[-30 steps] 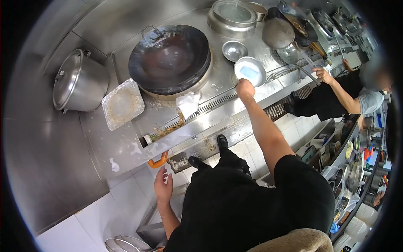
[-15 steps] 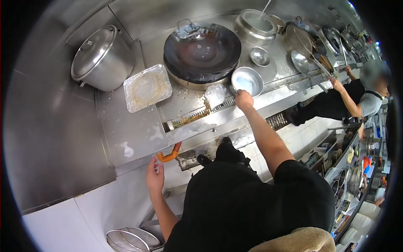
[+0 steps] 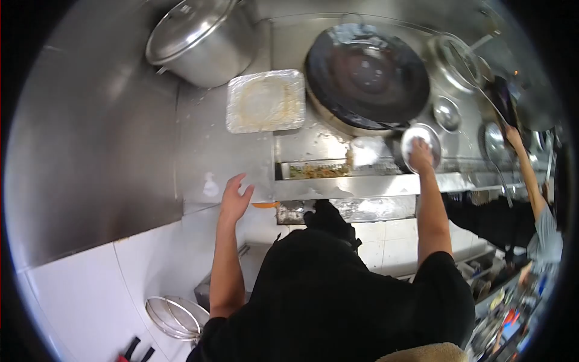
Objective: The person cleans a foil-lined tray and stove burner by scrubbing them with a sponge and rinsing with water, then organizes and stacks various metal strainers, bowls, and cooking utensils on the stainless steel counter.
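A round light metal bowl (image 3: 429, 134) stands by the stove's front edge, right of the big dark wok (image 3: 368, 75). My right hand (image 3: 421, 155) reaches into it; the fingers are blurred and the hand hides most of the inside. A dark handle points left from the bowl's rim, near the wok. Over the front left of the counter (image 3: 223, 151) my left hand (image 3: 236, 198) hangs in the air, fingers apart and nothing in it. Crumpled white material (image 3: 367, 151) lies left of the bowl.
A lidded steel pot (image 3: 208, 45) and a foil-covered tray (image 3: 266, 101) are at the left. Food scraps (image 3: 316, 172) lie in the front gutter. A small metal bowl (image 3: 447, 114) sits right of the wok. Another person's arm (image 3: 528, 172) holds a long-handled tool at the right.
The view has swung right, so the stove items appear further right. My right hand has shifted from the bowl's rim to its inside. My left hand has risen over the counter's front edge.
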Available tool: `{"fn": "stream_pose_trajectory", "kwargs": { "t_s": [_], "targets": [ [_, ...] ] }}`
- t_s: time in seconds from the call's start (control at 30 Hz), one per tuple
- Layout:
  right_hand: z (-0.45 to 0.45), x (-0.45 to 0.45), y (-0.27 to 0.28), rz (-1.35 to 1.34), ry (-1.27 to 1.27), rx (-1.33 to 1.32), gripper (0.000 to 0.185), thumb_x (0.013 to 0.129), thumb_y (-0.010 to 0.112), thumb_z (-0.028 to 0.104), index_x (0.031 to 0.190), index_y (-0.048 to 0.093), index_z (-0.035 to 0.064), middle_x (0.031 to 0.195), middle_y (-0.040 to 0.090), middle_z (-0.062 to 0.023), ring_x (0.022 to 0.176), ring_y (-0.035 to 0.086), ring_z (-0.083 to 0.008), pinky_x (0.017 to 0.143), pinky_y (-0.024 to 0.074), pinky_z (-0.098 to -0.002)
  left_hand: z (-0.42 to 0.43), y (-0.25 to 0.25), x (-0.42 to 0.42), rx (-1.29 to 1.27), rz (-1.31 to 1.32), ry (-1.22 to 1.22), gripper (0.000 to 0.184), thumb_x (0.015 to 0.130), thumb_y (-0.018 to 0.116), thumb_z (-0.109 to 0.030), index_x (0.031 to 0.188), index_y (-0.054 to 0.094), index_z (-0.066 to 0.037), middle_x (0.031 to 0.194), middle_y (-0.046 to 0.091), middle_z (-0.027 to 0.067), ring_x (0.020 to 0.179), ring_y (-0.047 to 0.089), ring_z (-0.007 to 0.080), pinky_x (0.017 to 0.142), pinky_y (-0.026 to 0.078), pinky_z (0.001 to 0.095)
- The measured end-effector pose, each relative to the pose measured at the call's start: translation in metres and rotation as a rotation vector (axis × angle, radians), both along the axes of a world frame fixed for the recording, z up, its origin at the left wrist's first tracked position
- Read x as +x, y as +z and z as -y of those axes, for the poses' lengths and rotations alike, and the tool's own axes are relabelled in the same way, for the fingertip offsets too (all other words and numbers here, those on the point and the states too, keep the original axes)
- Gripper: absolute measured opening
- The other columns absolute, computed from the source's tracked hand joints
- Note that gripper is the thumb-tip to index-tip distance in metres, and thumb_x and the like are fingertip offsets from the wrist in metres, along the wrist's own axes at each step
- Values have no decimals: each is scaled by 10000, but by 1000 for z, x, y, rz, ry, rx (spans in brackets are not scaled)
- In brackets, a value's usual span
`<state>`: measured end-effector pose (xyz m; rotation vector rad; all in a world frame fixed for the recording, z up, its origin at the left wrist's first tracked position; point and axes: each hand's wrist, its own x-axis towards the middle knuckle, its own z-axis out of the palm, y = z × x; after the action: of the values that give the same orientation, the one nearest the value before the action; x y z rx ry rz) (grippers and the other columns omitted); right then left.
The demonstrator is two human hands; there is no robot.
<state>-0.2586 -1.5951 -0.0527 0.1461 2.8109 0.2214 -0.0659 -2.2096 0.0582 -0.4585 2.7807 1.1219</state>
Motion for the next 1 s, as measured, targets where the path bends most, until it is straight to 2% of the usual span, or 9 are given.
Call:
{"fn": "stream_pose_trajectory", "kwargs": {
  "t_s": [0.13, 0.23, 0.4, 0.47, 0.53, 0.6, 0.73, 0.83, 1.0],
  "targets": [
    [-5, -10, -8, -13, -222, -116, 694, 912, 609, 205, 1527, 318, 71, 1381, 533, -255, 1302, 491, -467, 1078, 430, -504, 16, -24, -43, 37, 165, 50, 570, 900, 707, -331, 1358, 555, -28, 1396, 524, 225, 1192, 593, 365, 1000, 505, 418],
    [-61, -16, -59, -145, -132, -203, 551, 904, 644, 241, 1400, 519, 35, 1417, 531, -235, 1217, 590, -392, 995, 498, -466, 34, -75, -82, -189, 138, 66, 642, 889, 691, -394, 1400, 515, -46, 1443, 484, 220, 1296, 514, 397, 1082, 439, 449],
    [-8, 36, 10, -642, -486, -940, 519, 968, 617, 340, 1353, 501, 12, 1085, 675, -169, 979, 652, -296, 836, 511, -448, 34, -91, -156, -419, 96, 194, 781, 887, 656, -503, 1518, 387, -131, 1584, 313, 202, 1459, 317, 379, 1168, 277, 563],
    [46, 68, 46, -461, -957, -1232, 448, 966, 619, 341, 1311, 555, 63, 1024, 670, -102, 904, 629, -199, 725, 504, -429, 37, -91, -179, -496, 110, 169, 840, 889, 631, -558, 1562, 327, -158, 1631, 238, 181, 1499, 248, 360, 1190, 202, 595],
    [68, 96, 12, -344, -861, -1356, 445, 953, 629, 310, 1337, 544, 104, 1035, 657, -64, 853, 606, -143, 653, 480, -363, 41, -94, -199, -572, 107, 95, 890, 889, 599, -621, 1592, 279, -178, 1665, 173, 153, 1528, 183, 341, 1208, 123, 613],
    [186, 89, 76, -57, -1019, -1359, 454, 940, 630, 276, 1338, 532, 81, 1070, 644, -51, 879, 608, -140, 683, 488, -312, 49, -107, -207, -542, 104, 2, 924, 888, 562, -669, 1609, 233, -194, 1681, 147, 124, 1542, 143, 336, 1218, 72, 604],
    [329, 38, 48, -128, -285, -1437, 498, 914, 640, 244, 1344, 499, 33, 1140, 652, -104, 917, 627, -216, 821, 517, -363, 66, -110, -205, -466, 150, -18, 958, 888, 517, -722, 1621, 193, -197, 1697, 107, 89, 1558, 93, 327, 1224, 29, 595],
    [443, -37, 76, -299, 69, -1097, 433, 850, 662, 235, 1244, 539, 103, 1032, 675, -251, 969, 658, -440, 816, 520, -477, 77, -112, -191, -510, 191, 38, 967, 893, 509, -720, 1625, 171, -187, 1697, 113, 94, 1561, 83, 319, 1225, 17, 594],
    [566, -128, 45, -300, 395, -678, 492, 866, 684, 289, 1309, 552, 122, 1145, 616, -185, 1014, 647, -392, 840, 543, -489, 105, -112, -163, -477, 174, 44, 940, 894, 543, -681, 1608, 217, -165, 1672, 194, 99, 1547, 145, 319, 1226, 30, 594]
  ]
}}
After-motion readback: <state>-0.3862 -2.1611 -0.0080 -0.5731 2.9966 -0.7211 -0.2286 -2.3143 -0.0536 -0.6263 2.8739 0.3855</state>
